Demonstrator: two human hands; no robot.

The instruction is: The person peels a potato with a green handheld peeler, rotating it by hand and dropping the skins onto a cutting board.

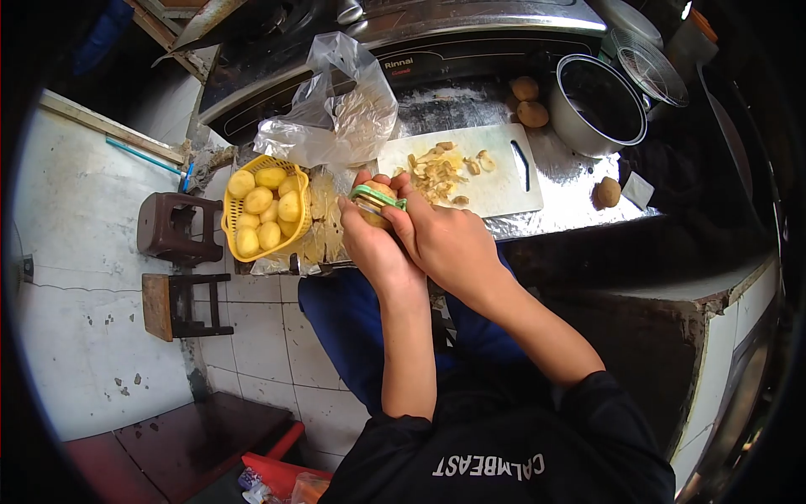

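So the left hand (374, 248) is wrapped round a potato (383, 188) just over the near side of the worktop, with the right hand (453, 245) clamped on a green peeler (391, 200) against it. I'd guess it's light and firm but slick where bare, so cup the underside, fingertips clear. Beyond: peelings (435, 178) on the cutting board (495, 197), then a saucepan (578, 137).
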